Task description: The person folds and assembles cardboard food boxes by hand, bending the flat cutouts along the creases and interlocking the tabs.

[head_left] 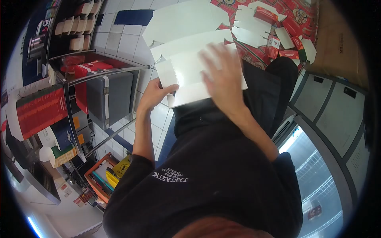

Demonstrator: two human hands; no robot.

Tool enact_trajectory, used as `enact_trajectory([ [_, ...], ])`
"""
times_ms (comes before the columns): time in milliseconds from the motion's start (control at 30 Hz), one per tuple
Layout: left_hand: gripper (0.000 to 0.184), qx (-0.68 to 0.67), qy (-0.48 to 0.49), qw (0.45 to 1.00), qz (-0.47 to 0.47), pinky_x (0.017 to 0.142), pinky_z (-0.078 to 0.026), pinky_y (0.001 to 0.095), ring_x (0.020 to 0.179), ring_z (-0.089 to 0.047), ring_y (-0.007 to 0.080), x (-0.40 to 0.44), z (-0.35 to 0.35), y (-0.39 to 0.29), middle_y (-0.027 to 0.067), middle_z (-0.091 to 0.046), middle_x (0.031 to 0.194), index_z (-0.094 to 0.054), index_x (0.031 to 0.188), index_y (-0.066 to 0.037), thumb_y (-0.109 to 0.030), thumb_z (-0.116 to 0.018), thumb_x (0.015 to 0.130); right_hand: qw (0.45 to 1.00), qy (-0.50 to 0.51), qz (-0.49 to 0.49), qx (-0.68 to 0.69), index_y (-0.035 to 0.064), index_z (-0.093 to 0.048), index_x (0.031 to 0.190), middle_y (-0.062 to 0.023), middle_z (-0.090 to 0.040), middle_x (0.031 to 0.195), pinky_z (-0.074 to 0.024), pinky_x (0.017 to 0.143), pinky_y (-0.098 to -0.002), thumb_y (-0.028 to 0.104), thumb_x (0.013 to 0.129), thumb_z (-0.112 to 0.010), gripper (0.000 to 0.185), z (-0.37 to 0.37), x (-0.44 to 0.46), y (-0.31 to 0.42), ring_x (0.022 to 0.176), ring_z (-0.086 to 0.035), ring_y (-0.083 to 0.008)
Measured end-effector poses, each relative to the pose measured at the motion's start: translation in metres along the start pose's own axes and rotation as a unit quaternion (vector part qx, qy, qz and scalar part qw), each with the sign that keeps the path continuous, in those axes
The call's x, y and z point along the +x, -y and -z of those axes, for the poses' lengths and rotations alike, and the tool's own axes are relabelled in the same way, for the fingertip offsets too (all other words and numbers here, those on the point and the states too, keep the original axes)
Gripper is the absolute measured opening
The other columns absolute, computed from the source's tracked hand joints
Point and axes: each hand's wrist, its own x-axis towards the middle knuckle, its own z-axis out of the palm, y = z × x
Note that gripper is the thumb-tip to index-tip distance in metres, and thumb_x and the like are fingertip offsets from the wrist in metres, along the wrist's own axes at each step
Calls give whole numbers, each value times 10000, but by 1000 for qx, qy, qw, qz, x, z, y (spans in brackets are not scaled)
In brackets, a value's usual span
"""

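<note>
A white unfolded cardboard box (pixel 190 59) lies across my lap, with flaps and notched edges and a large panel stretching away from me. At its near left corner my left hand (pixel 154 95) pinches the edge, thumb on top and the other fingers hidden underneath. Over the right side of the same cardboard is my right hand (pixel 223 77), blurred by motion, its fingers stretched out and apart. Whether its palm touches the surface I cannot tell.
Several small red-and-white boxes (pixel 291 27) lie on a red patterned mat (pixel 254 58) at the far right. A metal rack (pixel 109 75) stands left, holding a red box (pixel 41 111) and folded cartons. Grey cabinets (pixel 337 107) and a large brown carton (pixel 345 59) are on the right.
</note>
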Motion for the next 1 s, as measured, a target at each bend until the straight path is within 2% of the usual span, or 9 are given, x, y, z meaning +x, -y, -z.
enact_trajectory([
  [33,450,-5,3,1000,-18,819,-596,346,905,-759,193,1,0,-2,152,-812,1066,-742,1222,91,-224,-884,933,997,63,33,27,138,-706,1443,-185,-531,1616,-276,1309,-638,174,889,-852,574,-9,-5,4,1556,-425,-433],
  [100,413,-10,5,999,-38,800,-589,342,886,-748,179,2,1,-6,136,-813,1042,-760,1198,83,-216,-878,939,985,140,17,104,177,-718,1446,-183,-495,1652,-245,1327,-645,208,879,-870,587,-40,-21,5,1588,-389,-429],
  [300,489,136,-37,990,-2,792,-584,356,862,-753,190,-5,8,-24,158,-820,980,-778,1181,102,-346,-818,987,990,110,31,81,226,-735,1436,-176,-412,1713,-218,1313,-697,219,860,-896,598,-81,-36,2,1641,-292,-424],
  [367,562,182,-79,979,-41,793,-599,384,857,-792,235,3,7,-20,202,-824,956,-784,1164,107,-422,-802,977,991,105,31,81,235,-752,1415,-175,-409,1715,-207,1307,-716,219,855,-899,579,-84,-35,2,1641,-278,-446],
  [467,573,202,-104,972,-60,792,-611,409,866,-819,294,8,7,-22,227,-821,914,-799,1127,98,-442,-820,935,991,103,39,72,258,-788,1361,-180,-415,1713,-190,1277,-775,230,868,-880,502,-85,-35,9,1632,-268,-498],
  [600,548,227,-120,966,-43,793,-617,425,836,-818,353,6,-1,-36,235,-811,873,-810,1092,92,-424,-824,906,992,92,89,7,284,-826,1276,-205,-446,1696,-186,1201,-880,259,938,-792,341,-98,-40,9,1603,-292,-563],
  [700,511,258,-138,954,-59,797,-624,464,798,-803,410,8,-6,-38,264,-795,851,-813,1025,92,-398,-819,880,991,93,92,6,291,-817,1287,-220,-457,1692,-198,1181,-897,264,983,-725,319,-98,-41,8,1597,-312,-564],
  [767,469,372,-171,905,-111,789,-624,507,772,-781,455,15,-7,-31,291,-773,824,-805,948,89,-372,-810,862,991,95,90,6,292,-809,1304,-218,-450,1698,-197,1184,-896,264,990,-712,329,-100,-42,7,1600,-305,-565],
  [1000,456,415,-127,893,-118,769,-626,526,760,-767,483,28,0,-41,302,-751,789,-784,864,95,-360,-803,838,985,133,108,-32,296,-765,1411,-230,-422,1718,-215,1187,-888,231,999,-666,429,-95,-38,7,1605,-291,-580],
])
